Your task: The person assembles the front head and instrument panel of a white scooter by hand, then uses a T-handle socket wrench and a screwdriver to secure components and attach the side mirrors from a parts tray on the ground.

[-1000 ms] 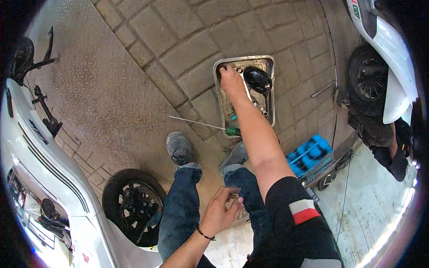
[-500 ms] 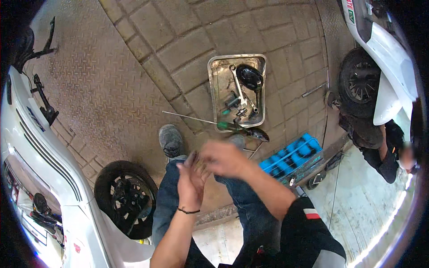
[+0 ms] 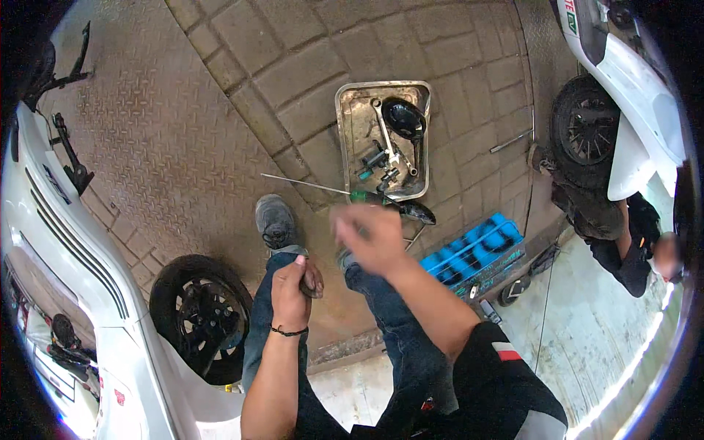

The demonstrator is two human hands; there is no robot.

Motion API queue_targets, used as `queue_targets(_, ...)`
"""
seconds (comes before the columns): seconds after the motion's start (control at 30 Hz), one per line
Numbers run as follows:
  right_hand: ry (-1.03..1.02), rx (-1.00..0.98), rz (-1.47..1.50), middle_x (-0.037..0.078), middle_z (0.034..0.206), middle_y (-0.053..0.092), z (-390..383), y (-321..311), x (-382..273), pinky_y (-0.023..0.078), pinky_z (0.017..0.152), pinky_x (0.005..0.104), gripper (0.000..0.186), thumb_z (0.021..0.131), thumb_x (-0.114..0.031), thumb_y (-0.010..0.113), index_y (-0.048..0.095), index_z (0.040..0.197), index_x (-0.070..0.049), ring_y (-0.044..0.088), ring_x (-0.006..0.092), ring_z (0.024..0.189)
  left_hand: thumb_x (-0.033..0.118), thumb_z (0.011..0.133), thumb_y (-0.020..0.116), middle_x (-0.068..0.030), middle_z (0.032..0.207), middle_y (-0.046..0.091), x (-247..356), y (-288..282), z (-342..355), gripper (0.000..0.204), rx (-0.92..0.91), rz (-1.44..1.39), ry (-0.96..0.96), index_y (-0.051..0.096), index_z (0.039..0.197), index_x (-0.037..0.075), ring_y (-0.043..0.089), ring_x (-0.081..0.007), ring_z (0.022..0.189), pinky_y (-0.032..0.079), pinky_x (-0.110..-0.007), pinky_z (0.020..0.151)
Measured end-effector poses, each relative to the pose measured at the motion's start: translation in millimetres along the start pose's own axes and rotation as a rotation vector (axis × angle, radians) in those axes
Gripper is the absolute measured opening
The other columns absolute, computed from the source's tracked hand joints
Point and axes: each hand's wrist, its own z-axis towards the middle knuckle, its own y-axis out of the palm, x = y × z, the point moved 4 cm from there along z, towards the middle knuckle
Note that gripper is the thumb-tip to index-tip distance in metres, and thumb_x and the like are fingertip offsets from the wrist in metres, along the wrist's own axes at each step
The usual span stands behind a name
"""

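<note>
My left hand [image 3: 295, 290] is over my left knee, thumb up and fingers curled in. The fingertips look dark, and what lies inside them, if anything, is hidden. To its right, apart from it, hovers my right hand [image 3: 374, 238], its fingers smeared by motion. Just beyond the right hand lies a screwdriver [image 3: 308, 182] with a green handle, its long shaft pointing left. A black mirror [image 3: 418, 212] rests at the near edge of a metal tray [image 3: 339, 139]. In the tray are a second black mirror [image 3: 403, 119], a wrench [image 3: 385, 128] and several small dark parts.
A blue and black crate [image 3: 473, 249] stands on the right. White scooter bodywork [image 3: 95, 271] and a black wheel [image 3: 202, 323] are close on my left. At the far right, a person [image 3: 598, 205] crouches beside another scooter's wheel [image 3: 585, 125]. A metal rod [image 3: 512, 141] lies on the paving.
My hands have moved apart: the left drew slightly left and its fingers curled in, while the right moved a little right, off the left palm. The whole view has shifted slightly.
</note>
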Motion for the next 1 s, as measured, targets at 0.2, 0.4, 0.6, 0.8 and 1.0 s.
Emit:
queue_targets(0.2, 0.317, -0.324, -1.094, 0.016, 0.108, 0.065, -28.7, 45.9, 204.4, 0.051, 0.090, 0.0447, 0.025, 0.090, -0.008, 0.055, 0.060, 0.113, -0.002, 0.064, 0.0349, 0.103, 0.026, 0.101, 0.046, -0.0168, 0.087, 0.064, 6.9, 17.6, -14.5, 0.036, -0.166, -0.212, -0.056, 0.061, 0.091, -0.005, 0.064, -0.0277, 0.079, 0.052, -0.037, 0.071)
queue_targets(0.4, 0.535, -0.563, -0.974, 0.020, 0.118, 0.061, -43.7, 48.5, 223.4, 0.051, 0.092, 0.0436, 0.041, 0.082, -0.010, 0.064, 0.054, 0.121, -0.002, 0.063, 0.0362, 0.107, 0.023, 0.095, 0.053, -0.0256, 0.111, 0.065, -2.3, 8.2, -55.0, 0.043, -0.226, -0.146, -0.049, 0.056, 0.120, -0.012, 0.065, -0.0359, 0.102, 0.052, -0.041, 0.085)
queue_targets(0.6, 0.791, -0.483, -0.887, 0.017, 0.120, 0.061, -51.1, 58.0, 211.6, 0.045, 0.100, 0.0476, 0.045, 0.091, -0.010, 0.055, 0.046, 0.134, -0.004, 0.061, 0.0360, 0.111, 0.020, 0.089, 0.058, -0.0257, 0.113, 0.064, 9.2, 7.8, -103.5, 0.047, -0.207, -0.047, -0.067, 0.054, 0.124, -0.011, 0.062, -0.0372, 0.109, 0.049, -0.044, 0.094)
queue_targets(0.8, 0.394, -0.388, -1.059, 0.015, 0.113, 0.063, -41.3, 51.3, 233.4, 0.051, 0.085, 0.0432, 0.031, 0.093, -0.008, 0.046, 0.055, 0.123, -0.005, 0.061, 0.0310, 0.108, 0.015, 0.093, 0.055, -0.0287, 0.119, 0.061, 5.9, 6.0, -105.5, 0.043, -0.177, -0.027, 0.014, 0.051, 0.126, -0.012, 0.063, -0.0373, 0.108, 0.051, -0.043, 0.093)
queue_targets(1.0, 0.365, -0.205, -0.744, 0.019, 0.110, 0.061, -113.8, -21.6, 109.3, 0.049, 0.089, 0.0477, 0.033, 0.081, -0.018, 0.066, 0.057, 0.107, 0.000, 0.060, 0.0380, 0.103, 0.013, 0.098, 0.051, -0.0272, 0.120, 0.060, 51.4, 66.3, -175.7, 0.039, -0.258, -0.315, 0.160, 0.048, 0.129, -0.010, 0.063, -0.0332, 0.106, 0.052, -0.042, 0.090)
